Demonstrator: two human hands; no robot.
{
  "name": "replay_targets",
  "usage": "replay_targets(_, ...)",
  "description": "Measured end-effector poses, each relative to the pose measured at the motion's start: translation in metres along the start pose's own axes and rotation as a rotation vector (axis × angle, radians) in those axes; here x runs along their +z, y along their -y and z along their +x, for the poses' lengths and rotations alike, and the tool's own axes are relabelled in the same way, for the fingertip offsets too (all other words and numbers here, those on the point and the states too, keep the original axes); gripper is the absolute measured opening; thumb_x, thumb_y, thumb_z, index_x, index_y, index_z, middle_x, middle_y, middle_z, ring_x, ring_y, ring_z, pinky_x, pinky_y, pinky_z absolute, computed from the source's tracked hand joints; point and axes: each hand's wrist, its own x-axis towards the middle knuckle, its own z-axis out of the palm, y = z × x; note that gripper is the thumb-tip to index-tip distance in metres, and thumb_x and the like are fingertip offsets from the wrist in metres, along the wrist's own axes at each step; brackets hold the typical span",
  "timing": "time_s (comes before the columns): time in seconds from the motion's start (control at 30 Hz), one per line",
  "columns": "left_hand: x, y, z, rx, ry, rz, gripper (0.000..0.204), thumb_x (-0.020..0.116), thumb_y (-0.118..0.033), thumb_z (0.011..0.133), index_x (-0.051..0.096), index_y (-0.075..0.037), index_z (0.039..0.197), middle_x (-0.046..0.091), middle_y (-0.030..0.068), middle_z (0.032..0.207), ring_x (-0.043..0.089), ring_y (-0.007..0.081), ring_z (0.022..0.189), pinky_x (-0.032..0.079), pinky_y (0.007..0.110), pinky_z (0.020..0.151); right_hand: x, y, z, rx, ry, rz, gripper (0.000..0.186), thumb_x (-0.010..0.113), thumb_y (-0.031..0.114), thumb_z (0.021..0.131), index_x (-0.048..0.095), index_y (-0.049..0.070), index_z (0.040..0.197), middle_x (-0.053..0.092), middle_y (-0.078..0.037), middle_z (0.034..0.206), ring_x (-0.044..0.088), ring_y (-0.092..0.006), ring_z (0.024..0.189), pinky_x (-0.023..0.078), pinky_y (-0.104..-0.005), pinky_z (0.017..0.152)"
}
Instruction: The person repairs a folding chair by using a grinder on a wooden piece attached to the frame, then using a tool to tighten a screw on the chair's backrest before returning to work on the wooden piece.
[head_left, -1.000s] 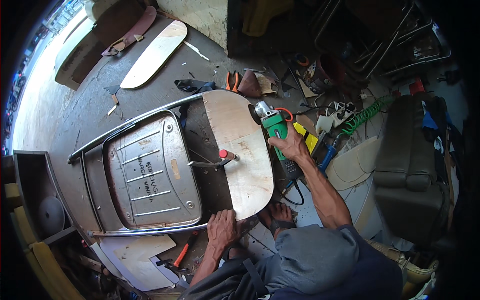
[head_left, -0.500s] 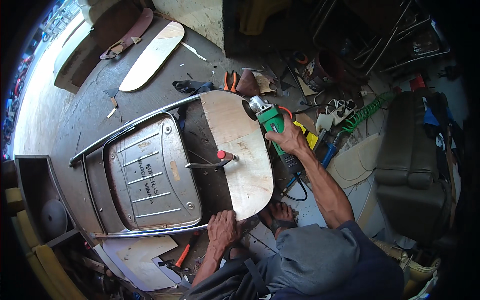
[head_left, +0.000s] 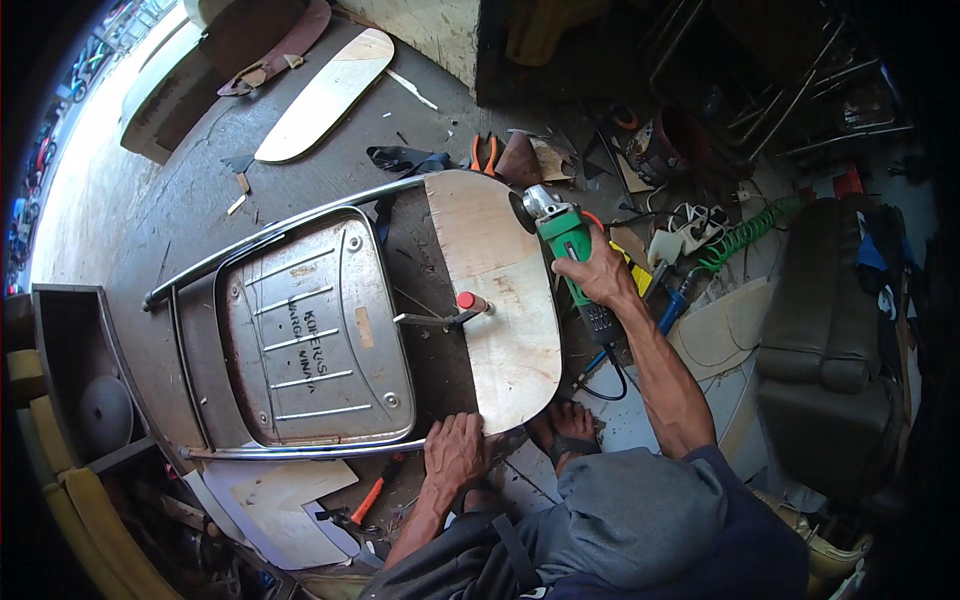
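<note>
My right hand (head_left: pixel 602 274) is closed around the green body of an angle grinder (head_left: pixel 566 243). Its disc touches, or nearly touches, the far right rim of a rounded plywood panel (head_left: pixel 515 345). The panel lies across the end of a metal chair frame (head_left: pixel 300 220). My left hand (head_left: pixel 455 450) grips the frame's near tube beside the panel's near corner, fingers curled over it. A clamp with a red handle (head_left: pixel 472 301) stands at the panel's inner edge. Inside the frame sits a worn metal seat plate (head_left: pixel 315 330).
Another plywood panel (head_left: pixel 325 95) lies on the floor at the far left. Orange-handled pliers (head_left: pixel 484 152) and scraps lie beyond the frame. A green coiled hose (head_left: pixel 750 235), a power strip (head_left: pixel 690 232) and a dark cushion (head_left: pixel 825 390) are at right. An orange-handled tool (head_left: pixel 370 498) lies near my left forearm.
The whole view has shifted, so the scene sits slightly further right. The grinder stays at the panel's rim, and my left hand keeps its hold on the frame.
</note>
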Motion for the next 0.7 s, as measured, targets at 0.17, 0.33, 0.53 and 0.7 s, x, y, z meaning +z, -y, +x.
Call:
replay_targets(0.17,-0.001,-0.001,0.001,-0.026,0.066,0.033,0.037,0.067,-0.043,0.091,0.061,-0.007,0.101,0.062,0.0117,0.095,0.062,0.0309,0.096,0.048,0.046,0.086,-0.003,-0.019,0.003,0.016,0.04,-0.047,0.095,0.076,0.045,0.071,0.041,-0.006,0.143,0.065,-0.03,0.12,0.067,-0.0432,0.109,0.053,-0.0471,0.095)
replay_targets(0.33,0.001,0.0,0.0,-0.017,0.059,0.041,0.037,0.067,-0.042,0.091,0.061,-0.007,0.099,0.062,0.0119,0.093,0.062,0.0312,0.094,0.048,0.047,0.084,-0.01,-0.008,-0.001,0.015,0.056,0.011,0.091,0.078,0.042,0.07,0.044,0.001,0.145,0.066,-0.026,0.121,0.066,-0.0408,0.112,0.05,-0.0454,0.099)
replay_targets(0.53,0.002,0.001,0.0,-0.032,0.071,0.043,0.037,0.067,-0.043,0.09,0.061,-0.006,0.097,0.062,0.0128,0.092,0.063,0.0318,0.092,0.048,0.046,0.082,-0.015,0.011,0.002,0.041,0.09,-0.053,0.091,0.078,0.042,0.07,0.045,-0.001,0.144,0.067,-0.027,0.12,0.067,-0.041,0.11,0.052,-0.0456,0.097)
replay_targets(0.7,0.0,-0.001,0.001,-0.014,0.044,0.042,0.037,0.068,-0.042,0.09,0.061,-0.007,0.097,0.062,0.0129,0.091,0.063,0.032,0.092,0.048,0.046,0.082,-0.014,-0.006,0.008,0.003,0.047,-0.037,0.086,0.077,0.041,0.07,0.048,-0.001,0.14,0.067,-0.026,0.119,0.067,-0.0404,0.109,0.052,-0.0452,0.096)
